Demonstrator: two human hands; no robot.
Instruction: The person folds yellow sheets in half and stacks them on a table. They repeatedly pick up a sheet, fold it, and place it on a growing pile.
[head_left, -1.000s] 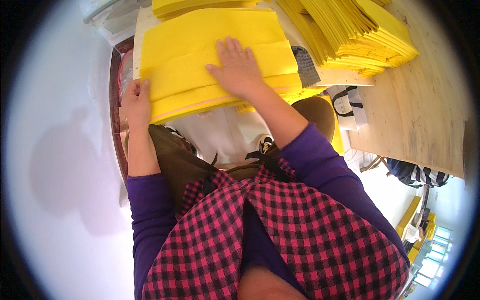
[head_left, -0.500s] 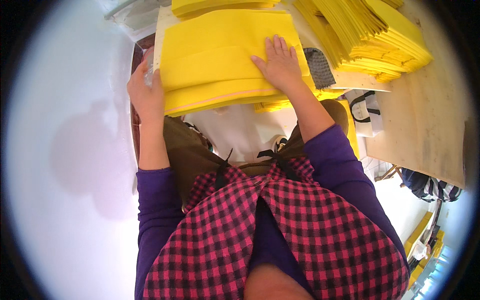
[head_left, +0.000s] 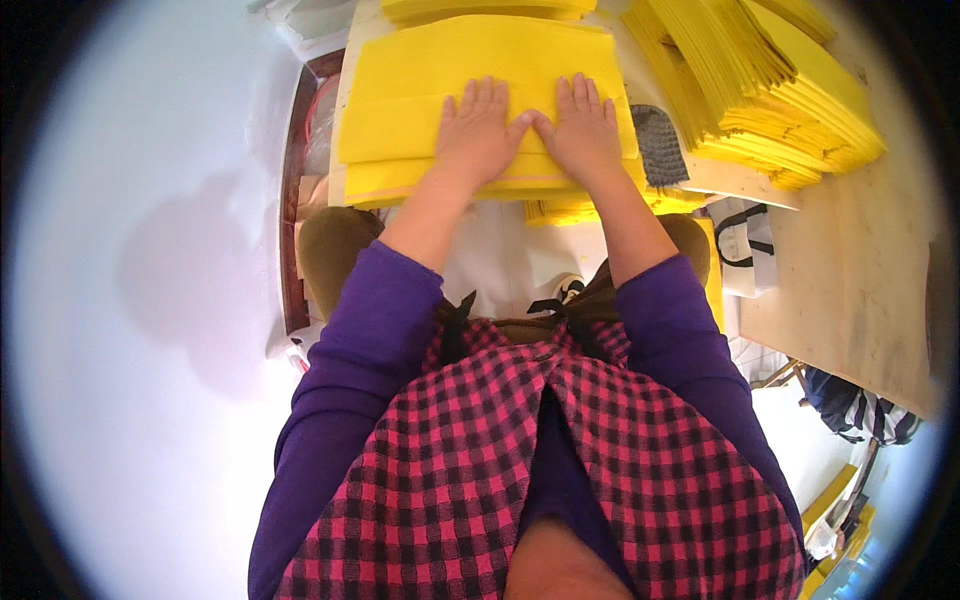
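Observation:
Yellow fabric sheets (head_left: pixel 400 110) lie in a layered pile on the pale board in front of me, their near edges hanging over the board's edge. My left hand (head_left: pixel 478 130) rests flat on the middle of the top sheet, fingers spread a little and pointing away from me. Beside it, my right hand (head_left: pixel 582 130) is also laid flat on the sheet, nearer its right side. The two thumbs almost meet. Neither hand holds anything. A dark grey textured cloth (head_left: pixel 658 145) lies just right of the pile.
Tall stacks of folded yellow fabric (head_left: pixel 760 100) stand at the right back. More yellow fabric (head_left: pixel 490 8) lies beyond the pile. A white bag with black handles (head_left: pixel 745 245) is under the board's right side. A white wall (head_left: pixel 150 300) rises close on my left.
My left hand has come from beyond the pile's left edge onto the top sheet, next to my right hand. My right hand stays flat on the fabric. The view has shifted slightly.

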